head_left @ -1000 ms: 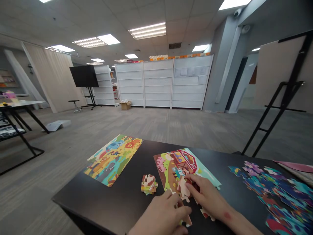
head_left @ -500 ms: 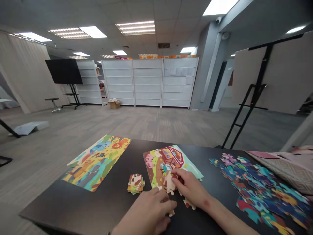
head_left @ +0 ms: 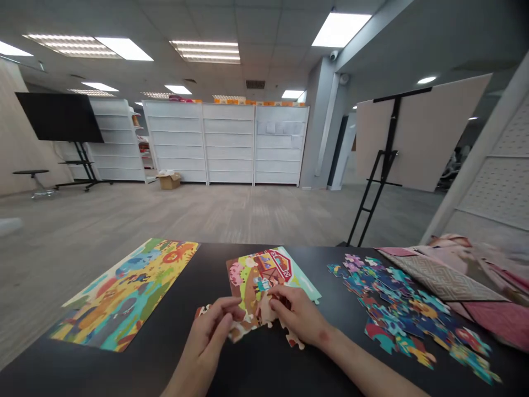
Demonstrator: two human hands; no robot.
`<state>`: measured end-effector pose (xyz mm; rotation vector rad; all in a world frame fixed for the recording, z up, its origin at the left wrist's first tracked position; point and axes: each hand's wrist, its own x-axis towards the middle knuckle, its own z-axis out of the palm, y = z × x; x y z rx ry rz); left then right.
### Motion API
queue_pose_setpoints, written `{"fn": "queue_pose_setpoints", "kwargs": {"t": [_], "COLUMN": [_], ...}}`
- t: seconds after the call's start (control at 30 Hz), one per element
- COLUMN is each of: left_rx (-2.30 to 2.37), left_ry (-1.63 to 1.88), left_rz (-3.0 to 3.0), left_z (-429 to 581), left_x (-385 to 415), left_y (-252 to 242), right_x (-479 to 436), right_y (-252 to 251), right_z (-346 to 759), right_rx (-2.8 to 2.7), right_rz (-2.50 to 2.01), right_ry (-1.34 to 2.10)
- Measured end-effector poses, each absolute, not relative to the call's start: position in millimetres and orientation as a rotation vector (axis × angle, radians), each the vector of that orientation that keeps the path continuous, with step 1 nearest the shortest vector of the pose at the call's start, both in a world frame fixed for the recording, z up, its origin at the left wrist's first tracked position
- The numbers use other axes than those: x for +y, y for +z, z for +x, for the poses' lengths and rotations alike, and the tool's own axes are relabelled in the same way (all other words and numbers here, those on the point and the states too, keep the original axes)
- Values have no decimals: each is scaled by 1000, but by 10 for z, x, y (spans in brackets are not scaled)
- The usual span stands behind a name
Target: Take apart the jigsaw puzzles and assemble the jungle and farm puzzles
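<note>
A part-built farm puzzle (head_left: 264, 267) with a red barn lies on the black table (head_left: 264, 369). My left hand (head_left: 209, 333) is at its near left corner, fingers curled on loose pieces there, and it partly hides a small stack of pieces (head_left: 201, 310). My right hand (head_left: 298, 318) rests on the puzzle's near edge, fingertips pinched on a pale piece (head_left: 266, 314). One more loose piece (head_left: 294, 340) lies just under that wrist.
A finished jungle puzzle (head_left: 124, 292) lies at the table's left. Several blue and multicoloured pieces (head_left: 392, 303) are spread at the right, beside patterned cloth (head_left: 454, 275). Beyond the table stand a black easel (head_left: 374, 182), white shelving (head_left: 227, 143) and a TV stand (head_left: 61, 118).
The view has swung to the right. My left hand has moved left and forward to the puzzle's near left corner. My right hand has stayed on the puzzle's near edge.
</note>
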<state>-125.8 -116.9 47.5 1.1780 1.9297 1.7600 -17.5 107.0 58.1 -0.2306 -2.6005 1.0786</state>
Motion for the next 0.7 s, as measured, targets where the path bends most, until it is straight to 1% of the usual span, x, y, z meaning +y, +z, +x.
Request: {"fn": "queue_pose_setpoints", "kwargs": {"t": [0.17, 0.2, 0.27, 0.33, 0.4, 0.57, 0.63, 0.7], "left_rx": [1840, 1831, 1789, 1737, 1766, 2034, 2146, 2296], "left_ry": [1855, 1875, 1912, 1949, 1963, 1866, 1839, 1707], "left_rz": [1025, 1011, 997, 985, 1004, 1084, 1051, 1089], "left_z": [-1234, -1216, -1181, -1154, -1155, -1395, -1569, -1726], "left_x": [-1111, -1097, -1071, -1047, -1030, -1153, -1275, -1391], "left_y": [402, 388, 377, 391, 421, 527, 566, 586], "right_x": [919, 884, 824, 776, 742, 836, 1001, 1215], "right_y": [566, 569, 576, 585, 605, 753, 822, 859], "right_z": [-216, -222, -221, -206, -180, -122, -103, -67], "right_rx": [-2177, -2150, -2180, -2239, -2356, -2741, -2821, -2907], "right_rz": [-191, -181, -185, -212, -196, 87, 86, 14], "right_ry": [1808, 1888, 1923, 1869, 1744, 1208, 992, 843]}}
